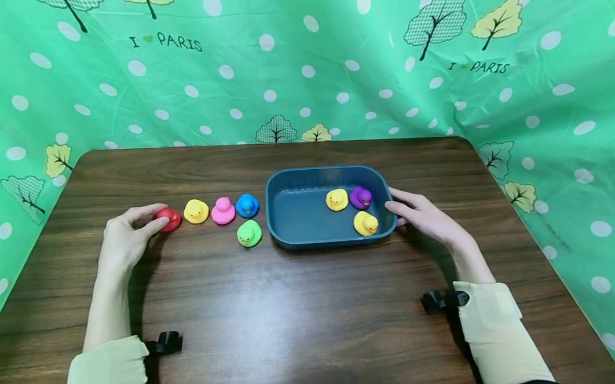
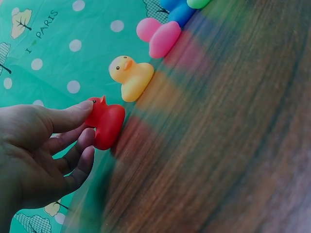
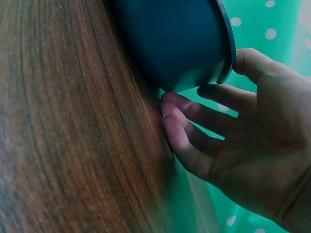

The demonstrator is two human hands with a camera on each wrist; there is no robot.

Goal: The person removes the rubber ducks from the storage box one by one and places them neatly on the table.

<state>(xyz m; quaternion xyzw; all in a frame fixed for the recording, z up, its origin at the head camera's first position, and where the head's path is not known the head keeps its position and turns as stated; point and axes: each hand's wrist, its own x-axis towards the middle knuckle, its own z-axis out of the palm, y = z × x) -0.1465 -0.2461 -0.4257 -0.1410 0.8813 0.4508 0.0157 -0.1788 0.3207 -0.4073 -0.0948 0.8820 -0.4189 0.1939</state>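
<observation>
At the left end of a loose row of toys, my left hand (image 1: 124, 237) pinches a red rubber duck (image 2: 110, 125) between thumb and fingers. The duck sits low at the tabletop. Just right of it stands a yellow rubber duck (image 1: 196, 212), then a pink one (image 1: 223, 211) and a blue one (image 1: 247, 206). A green duck (image 1: 249, 233) is in front of the blue one. My right hand (image 1: 427, 216) grips the right end of a dark blue tray (image 1: 310, 236), thumb over the rim and other fingers against its outer wall. Inside are two yellow ducks (image 1: 365, 223) and a purple duck (image 1: 360, 198).
The wooden table (image 1: 272, 310) ends at the back against a green polka-dot cloth (image 1: 290, 59). Each sleeve carries a black wrist mount, such as the left one (image 1: 165, 342). The tray's left wall stands close to the blue and green ducks.
</observation>
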